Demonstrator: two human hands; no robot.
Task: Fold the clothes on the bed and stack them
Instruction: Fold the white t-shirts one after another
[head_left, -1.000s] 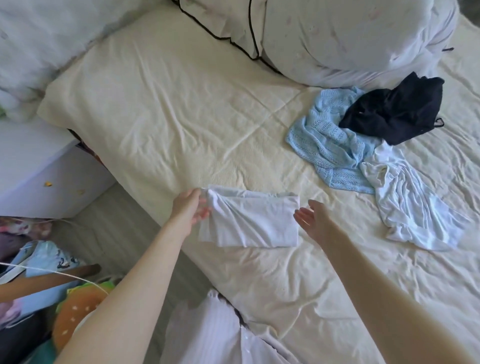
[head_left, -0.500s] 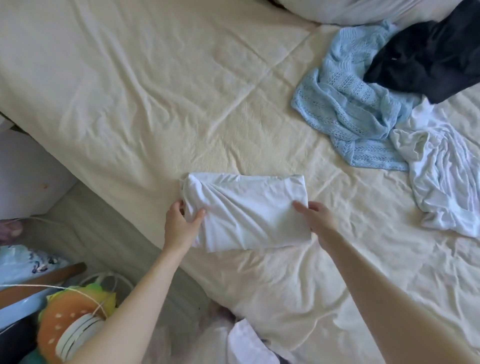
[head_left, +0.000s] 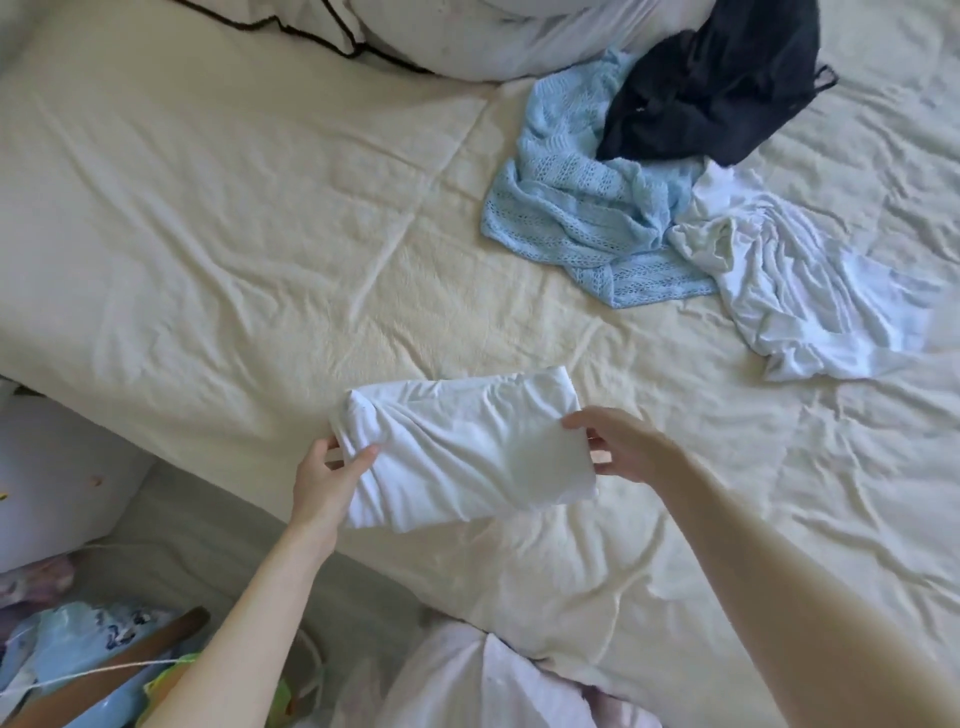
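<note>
A folded white garment (head_left: 462, 452) lies near the bed's front edge, slightly tilted. My left hand (head_left: 327, 478) grips its left end, thumb on top. My right hand (head_left: 623, 447) pinches its right end, thumb over the cloth and fingers under. Farther back on the right lie three loose clothes: a light blue knit (head_left: 576, 208), a black garment (head_left: 711, 88) on top of it, and a crumpled white garment (head_left: 810, 291).
The cream sheet of the bed (head_left: 208, 234) spreads left and behind. A pillow (head_left: 493, 31) with black piping sits at the back. A white nightstand (head_left: 47, 478) and clutter on the floor (head_left: 104, 665) are at lower left.
Both hands have closed on the ends of the folded white garment, and its right end has lifted a little off the sheet. The camera has shifted.
</note>
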